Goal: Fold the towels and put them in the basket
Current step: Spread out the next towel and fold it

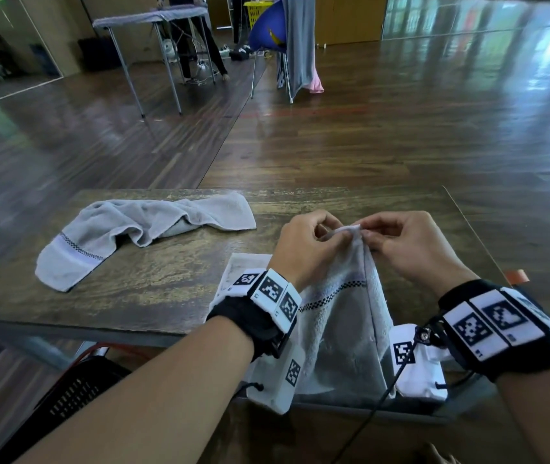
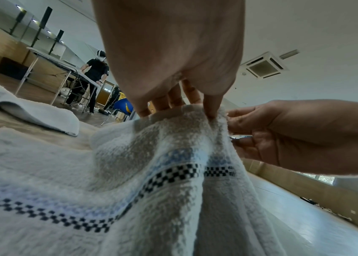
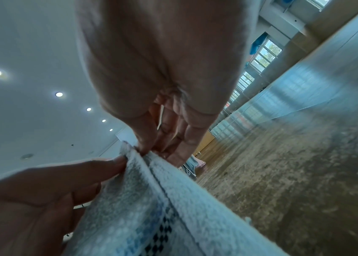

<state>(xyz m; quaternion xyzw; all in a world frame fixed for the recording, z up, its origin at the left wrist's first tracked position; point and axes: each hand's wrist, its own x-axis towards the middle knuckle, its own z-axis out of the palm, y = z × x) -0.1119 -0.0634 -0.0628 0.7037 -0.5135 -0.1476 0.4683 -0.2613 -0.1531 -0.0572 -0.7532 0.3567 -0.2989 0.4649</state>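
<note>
arms: bare | wrists: black straps (image 1: 260, 324), white blocks with black square-pattern tags (image 1: 487, 324) | cable: black

Table (image 1: 173, 296): dark worn wood, right in front of you.
On it: your crumpled grey towel (image 1: 139, 229), far left.

Across the glossy wooden floor (image 1: 400, 135) stands a folding table (image 1: 153, 20) with a person (image 2: 97, 69) beside it, near a blue chair (image 1: 266, 31).
</note>
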